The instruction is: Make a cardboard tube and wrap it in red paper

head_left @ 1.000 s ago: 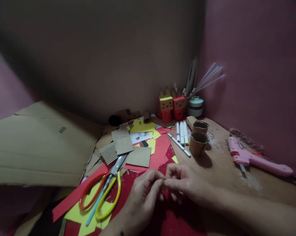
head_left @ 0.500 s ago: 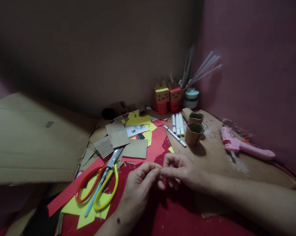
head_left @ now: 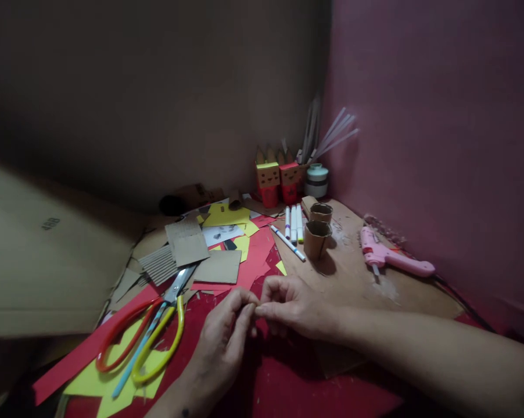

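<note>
My left hand and my right hand meet over the red table surface, thumbs and fingers pinched together tip to tip. Whatever lies between the fingertips is too small or hidden to make out. Left of my left hand lie scissors with one red and one yellow handle, a light blue stick running between the loops. A flat cardboard square rests just beyond my hands. Two brown cardboard cups stand past my right hand.
Markers lie mid-table. A pink glue gun rests at right. Red-and-cardboard figures, a lidded pot and clear glue sticks stand at the back. Yellow paper scraps spread at left beside a large cardboard flap.
The view has turned a little to the right, so everything sits further left. My hands stay pinched together in much the same pose.
</note>
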The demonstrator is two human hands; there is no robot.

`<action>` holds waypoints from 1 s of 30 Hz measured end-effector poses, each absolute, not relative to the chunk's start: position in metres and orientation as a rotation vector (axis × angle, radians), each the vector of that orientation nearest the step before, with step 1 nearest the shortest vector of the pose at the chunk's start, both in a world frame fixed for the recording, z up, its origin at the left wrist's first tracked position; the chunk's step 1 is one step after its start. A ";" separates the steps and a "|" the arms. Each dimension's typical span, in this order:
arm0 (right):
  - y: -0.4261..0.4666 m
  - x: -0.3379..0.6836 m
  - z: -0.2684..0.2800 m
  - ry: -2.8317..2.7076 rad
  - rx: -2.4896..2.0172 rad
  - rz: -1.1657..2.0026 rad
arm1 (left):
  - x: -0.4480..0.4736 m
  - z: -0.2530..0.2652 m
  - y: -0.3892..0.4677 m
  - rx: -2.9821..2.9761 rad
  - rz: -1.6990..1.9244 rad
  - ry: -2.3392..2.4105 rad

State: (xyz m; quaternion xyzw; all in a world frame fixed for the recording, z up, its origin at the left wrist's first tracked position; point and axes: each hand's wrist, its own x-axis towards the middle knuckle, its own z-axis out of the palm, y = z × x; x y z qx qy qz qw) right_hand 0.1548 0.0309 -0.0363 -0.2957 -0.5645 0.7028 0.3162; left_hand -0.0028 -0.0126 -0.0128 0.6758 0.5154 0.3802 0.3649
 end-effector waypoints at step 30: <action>0.087 0.269 0.030 -2.549 -1.072 0.049 | -0.007 -0.036 0.000 1.676 0.957 1.419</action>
